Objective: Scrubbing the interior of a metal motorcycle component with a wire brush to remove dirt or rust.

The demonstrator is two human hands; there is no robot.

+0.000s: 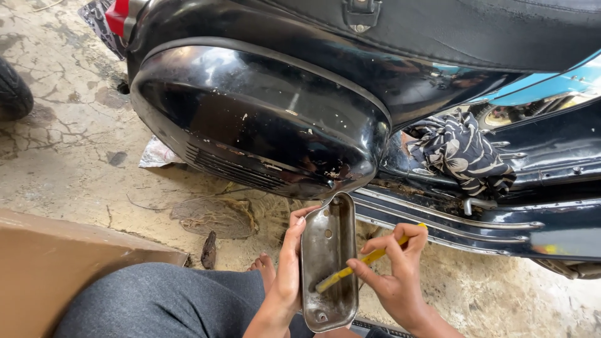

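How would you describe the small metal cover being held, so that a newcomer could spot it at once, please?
Start at the black scooter's bulging side panel; just below its lower right edge, the left hand holds up a small metal cover. It is a shallow, oblong grey tray with rounded corners and small holes, and the right hand presses a yellow tool into it. Unlike the glossy black bodywork, it is dull and bare.

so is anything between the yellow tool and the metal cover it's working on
Nothing visible. The right hand holds the yellow tool with its tip already inside the metal cover, which the left hand grips by its left edge.
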